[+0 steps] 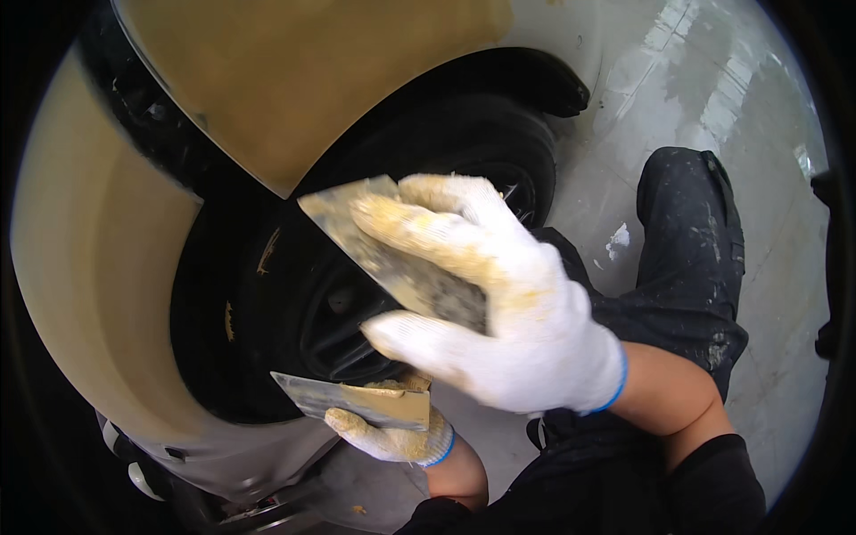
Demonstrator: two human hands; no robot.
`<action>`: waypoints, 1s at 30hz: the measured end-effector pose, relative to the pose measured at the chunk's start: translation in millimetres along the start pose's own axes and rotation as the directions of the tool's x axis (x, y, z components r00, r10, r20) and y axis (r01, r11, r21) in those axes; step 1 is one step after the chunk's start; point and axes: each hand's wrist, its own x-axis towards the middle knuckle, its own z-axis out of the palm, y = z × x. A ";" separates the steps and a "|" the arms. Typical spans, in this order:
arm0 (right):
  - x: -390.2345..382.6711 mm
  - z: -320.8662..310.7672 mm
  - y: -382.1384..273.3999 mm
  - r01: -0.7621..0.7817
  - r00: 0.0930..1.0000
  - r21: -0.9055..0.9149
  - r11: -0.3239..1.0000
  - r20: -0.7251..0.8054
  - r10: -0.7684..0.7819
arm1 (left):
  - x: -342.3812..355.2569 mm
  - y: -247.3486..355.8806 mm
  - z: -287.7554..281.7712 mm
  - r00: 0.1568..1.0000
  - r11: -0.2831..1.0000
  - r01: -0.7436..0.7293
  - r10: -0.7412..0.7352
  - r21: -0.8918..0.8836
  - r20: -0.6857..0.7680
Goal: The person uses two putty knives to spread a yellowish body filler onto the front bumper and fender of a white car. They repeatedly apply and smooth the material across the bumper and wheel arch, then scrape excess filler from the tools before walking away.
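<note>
My right hand (526,303), in a white knit glove stained with yellow, grips a flat putty spreader (412,272) smeared with filler. Its fingers lie along the blade and the thumb is below. Lower and to the left, my left hand (397,442), gloved the same way, holds a second flat spreader (334,399) with tan putty (406,408) on its right part. The two blades are apart. Just beyond the right spreader is a car body panel (303,80) coated in tan filler, its lower corner close to the blade. Part of my left hand is hidden behind its spreader.
A black tyre (245,312) with tan smears and a dark wheel sits under the panel's arch. A beige body panel (76,267) curves down the left. My bent leg in dark trousers (691,241) is at right, on a grey floor (776,357) with white spots.
</note>
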 end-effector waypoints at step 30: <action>-19.1 -78.9 33.2 -0.703 0.663 0.383 0.599 0.658 0.358 | 20.1 -19.7 17.1 0.944 0.640 -0.049 0.280 0.767 -0.173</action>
